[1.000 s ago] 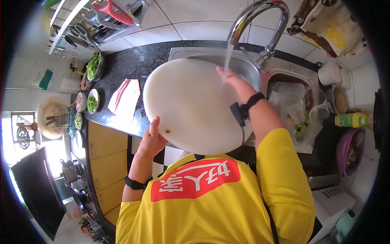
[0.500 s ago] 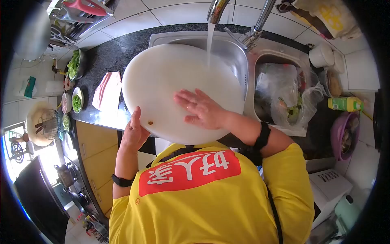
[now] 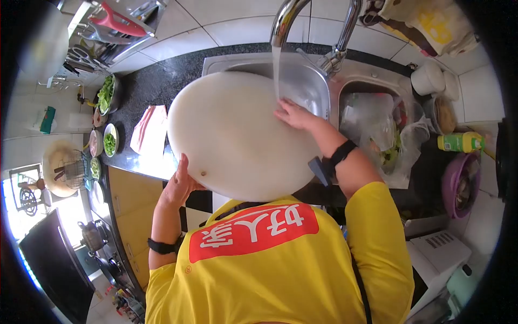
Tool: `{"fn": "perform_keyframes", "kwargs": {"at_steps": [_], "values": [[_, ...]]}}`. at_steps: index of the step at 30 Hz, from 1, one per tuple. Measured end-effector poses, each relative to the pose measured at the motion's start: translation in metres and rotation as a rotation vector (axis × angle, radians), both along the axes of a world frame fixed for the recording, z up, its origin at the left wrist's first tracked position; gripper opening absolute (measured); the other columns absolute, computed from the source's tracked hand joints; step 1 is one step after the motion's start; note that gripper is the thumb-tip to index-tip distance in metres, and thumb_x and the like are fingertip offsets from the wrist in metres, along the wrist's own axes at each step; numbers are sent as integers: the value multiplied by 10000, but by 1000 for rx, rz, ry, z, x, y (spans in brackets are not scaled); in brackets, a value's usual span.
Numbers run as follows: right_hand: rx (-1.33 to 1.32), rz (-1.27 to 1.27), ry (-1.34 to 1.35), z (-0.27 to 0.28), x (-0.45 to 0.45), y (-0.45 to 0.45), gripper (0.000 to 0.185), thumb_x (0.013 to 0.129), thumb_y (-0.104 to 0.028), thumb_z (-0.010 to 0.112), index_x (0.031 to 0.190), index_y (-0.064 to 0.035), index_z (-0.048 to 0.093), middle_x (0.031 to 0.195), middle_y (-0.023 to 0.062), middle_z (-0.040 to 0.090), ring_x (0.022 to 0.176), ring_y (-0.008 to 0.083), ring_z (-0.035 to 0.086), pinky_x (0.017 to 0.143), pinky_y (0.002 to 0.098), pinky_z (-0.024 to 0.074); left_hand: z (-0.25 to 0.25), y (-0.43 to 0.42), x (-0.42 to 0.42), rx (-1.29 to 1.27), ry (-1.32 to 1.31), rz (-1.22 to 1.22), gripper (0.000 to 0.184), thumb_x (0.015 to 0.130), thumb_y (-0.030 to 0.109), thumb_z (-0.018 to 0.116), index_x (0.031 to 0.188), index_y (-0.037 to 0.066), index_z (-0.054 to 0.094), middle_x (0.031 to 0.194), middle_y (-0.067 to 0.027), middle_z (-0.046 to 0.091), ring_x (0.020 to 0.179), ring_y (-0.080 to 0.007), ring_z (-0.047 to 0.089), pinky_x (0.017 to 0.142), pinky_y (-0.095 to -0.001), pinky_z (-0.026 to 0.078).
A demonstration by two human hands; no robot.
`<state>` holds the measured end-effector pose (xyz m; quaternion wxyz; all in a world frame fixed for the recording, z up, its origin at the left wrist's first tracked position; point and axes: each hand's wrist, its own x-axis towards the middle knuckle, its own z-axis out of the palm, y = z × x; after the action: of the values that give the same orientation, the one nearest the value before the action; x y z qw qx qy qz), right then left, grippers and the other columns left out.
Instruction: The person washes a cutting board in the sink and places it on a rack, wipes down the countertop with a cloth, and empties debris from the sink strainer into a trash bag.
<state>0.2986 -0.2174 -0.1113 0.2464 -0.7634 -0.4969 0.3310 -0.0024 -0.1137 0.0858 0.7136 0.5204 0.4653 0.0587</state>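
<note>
A large round white cutting board [image 3: 237,129] is held over the left sink basin [image 3: 310,89], with a small brown-rimmed hole near its lower left edge. My left hand [image 3: 181,186] grips that edge, thumb on top and fingers beneath. Water runs from the curved faucet [image 3: 280,32] onto the upper right of the board. There my right hand [image 3: 295,114] rests by the stream, fingers stretched out against the board's surface and holding nothing. Beside the board's right edge shows a dark grey flat piece [image 3: 319,171] whose kind I cannot make out.
The right basin holds plastic bags [image 3: 372,121] with green scraps. A pink cloth [image 3: 149,129] lies on the dark counter at left, near bowls of chopped greens [image 3: 110,141]. At right stand a yellow-green bottle [image 3: 458,142] and a purple basin [image 3: 458,186].
My right hand has slid from the board's middle up and right to the water stream. The board has shifted slightly down; my left hand keeps its grip. The grey piece has come into view.
</note>
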Motion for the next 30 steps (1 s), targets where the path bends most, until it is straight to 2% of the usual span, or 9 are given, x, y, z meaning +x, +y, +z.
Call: {"fn": "perform_keyframes", "kwargs": {"at_steps": [2, 3, 8, 10, 14, 17, 19, 23, 30], "values": [[68, 44, 127, -14, 7, -5, 584, 858, -378, 448, 1294, -11, 321, 1344, 193, 310, 1248, 294, 305, 1024, 334, 258, 13, 26, -16, 58, 465, -444, 653, 863, 577, 320, 1069, 0, 547, 918, -149, 623, 839, -238, 614, 745, -335, 482], [141, 9, 147, -7, 7, -10, 524, 846, -307, 503, 1260, -11, 376, 1295, 185, 388, 1192, 296, 386, 982, 335, 318, 19, 32, -23, 193, 426, -539, 581, 893, 498, 347, 856, -15, 617, 716, -112, 630, 651, -195, 609, 651, -285, 475], [174, -95, 387, -16, 13, -15, 453, 846, -241, 518, 1225, -13, 425, 1207, 169, 489, 1110, 260, 478, 914, 311, 381, 102, 65, 52, 780, 323, -610, 305, 909, 279, 421, 793, 42, 574, 627, -26, 535, 576, -99, 520, 536, -225, 435], [185, -104, 436, -15, 12, -16, 438, 847, -225, 517, 1221, -14, 431, 1188, 163, 509, 1088, 246, 499, 896, 303, 394, 96, 49, 117, 272, -13, -206, 221, 883, 232, 468, 807, 47, 564, 700, -45, 551, 636, -114, 525, 585, -237, 423], [128, -117, 473, -20, 11, -14, 432, 865, -176, 491, 1254, -14, 396, 1239, 138, 477, 1121, 202, 473, 932, 279, 366, 18, 64, 211, -327, -121, -304, 175, 873, 231, 489, 840, 74, 559, 730, -42, 545, 670, -124, 531, 564, -252, 413], [163, -106, 338, -31, 10, -14, 401, 850, -166, 512, 1208, -2, 438, 1189, 139, 515, 1103, 224, 490, 917, 297, 385, -6, 38, 256, -313, -72, -309, 213, 882, 275, 479, 801, 87, 538, 690, -30, 523, 604, -129, 495, 524, -253, 399], [187, -135, 322, -31, 10, -15, 395, 828, -179, 527, 1186, -22, 466, 1163, 159, 524, 1082, 256, 501, 910, 314, 391, -21, 28, 274, -389, -36, -247, 343, 871, 380, 481, 649, 120, 459, 548, -2, 429, 433, -127, 390, 383, -252, 305], [177, -226, 418, -41, 7, -12, 382, 804, -206, 551, 1141, -28, 512, 1098, 178, 557, 1024, 292, 538, 886, 336, 414, -35, 27, 277, -396, -138, -350, 442, 794, 408, 583, 539, 140, 341, 470, 20, 281, 373, -95, 225, 357, -257, 152], [289, -207, 344, -42, 7, -14, 368, 809, -254, 546, 1095, -22, 546, 1064, 173, 577, 988, 286, 562, 858, 332, 434, -29, 39, 266, -82, -49, -588, 370, 798, 308, 611, 546, 153, 389, 458, 47, 315, 363, -65, 270, 337, -228, 183]]}}
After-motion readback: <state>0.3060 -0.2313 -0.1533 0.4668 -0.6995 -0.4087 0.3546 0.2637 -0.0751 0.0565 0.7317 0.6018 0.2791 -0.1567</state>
